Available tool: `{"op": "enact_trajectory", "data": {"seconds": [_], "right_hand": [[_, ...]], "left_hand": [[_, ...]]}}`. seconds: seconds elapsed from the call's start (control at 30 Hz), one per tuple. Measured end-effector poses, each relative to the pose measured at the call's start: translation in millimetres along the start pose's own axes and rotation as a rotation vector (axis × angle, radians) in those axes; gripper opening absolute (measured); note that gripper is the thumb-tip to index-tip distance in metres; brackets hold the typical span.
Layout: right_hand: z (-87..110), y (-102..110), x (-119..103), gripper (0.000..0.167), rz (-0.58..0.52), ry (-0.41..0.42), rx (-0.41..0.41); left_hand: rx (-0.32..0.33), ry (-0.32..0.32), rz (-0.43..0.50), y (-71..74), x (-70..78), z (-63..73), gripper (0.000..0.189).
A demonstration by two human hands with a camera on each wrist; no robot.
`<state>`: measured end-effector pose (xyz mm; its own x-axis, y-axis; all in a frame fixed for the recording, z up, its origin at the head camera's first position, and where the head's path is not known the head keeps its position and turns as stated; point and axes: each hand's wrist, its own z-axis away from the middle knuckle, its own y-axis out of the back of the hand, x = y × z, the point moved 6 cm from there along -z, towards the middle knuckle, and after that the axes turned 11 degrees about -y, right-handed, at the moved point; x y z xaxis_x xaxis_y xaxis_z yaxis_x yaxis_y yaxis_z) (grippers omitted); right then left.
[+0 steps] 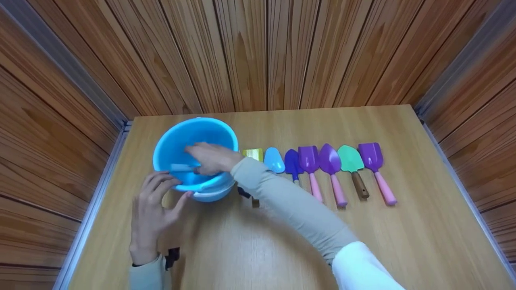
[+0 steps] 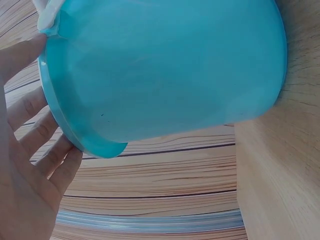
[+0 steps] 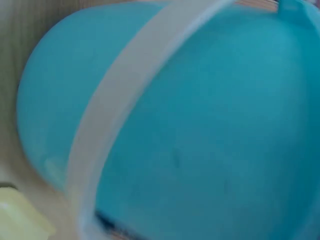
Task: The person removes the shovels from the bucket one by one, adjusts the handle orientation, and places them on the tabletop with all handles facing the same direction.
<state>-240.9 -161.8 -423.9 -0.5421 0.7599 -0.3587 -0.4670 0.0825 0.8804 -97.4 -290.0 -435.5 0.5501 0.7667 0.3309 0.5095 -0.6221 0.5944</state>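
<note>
A bright blue bucket [image 1: 213, 131] stands at the left of the table, its mouth facing up. My left hand [image 1: 151, 209] holds its near-left rim, and in the left wrist view the fingers [image 2: 42, 132] meet the rim's edge. My right hand [image 1: 211, 158] reaches down inside the bucket. From its fingers sticks out a pale blue flat piece [image 1: 182, 167], which they seem to pinch; its kind is unclear. The right wrist view has the bucket's outer wall [image 3: 215, 125] and white handle [image 3: 117, 90], with no hand showing.
Right of the bucket lies a row of hand tools: a yellow tool [image 1: 253, 154], a light blue scoop [image 1: 274, 160], a dark blue shovel [image 1: 293, 162], several purple shovels [image 1: 308, 159] with pink handles, and a green trowel [image 1: 350, 158]. Wood-panelled walls [image 1: 258, 56] enclose the table [image 1: 250, 257].
</note>
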Motion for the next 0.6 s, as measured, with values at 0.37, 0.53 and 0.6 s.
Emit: {"op": "enact_trajectory", "data": {"seconds": [0.37, 0.53, 0.6], "right_hand": [[-24.5, -24.4, -20.7, 0.034, 0.058, -0.061, -0.09], [-26.9, -28.2, -25.9, 0.034, 0.116, -0.041, -0.067], [-26.0, -25.1, -28.0, 0.036, 0.176, -0.022, -0.036]], "left_hand": [[-0.001, 0.007, 0.018, -3.4, -2.1, -0.5, 0.036], [-0.003, 0.01, 0.017, -1.2, -3.0, 2.1, 0.036], [-0.008, 0.019, 0.018, -1.2, -3.1, 2.1, 0.036]]}}
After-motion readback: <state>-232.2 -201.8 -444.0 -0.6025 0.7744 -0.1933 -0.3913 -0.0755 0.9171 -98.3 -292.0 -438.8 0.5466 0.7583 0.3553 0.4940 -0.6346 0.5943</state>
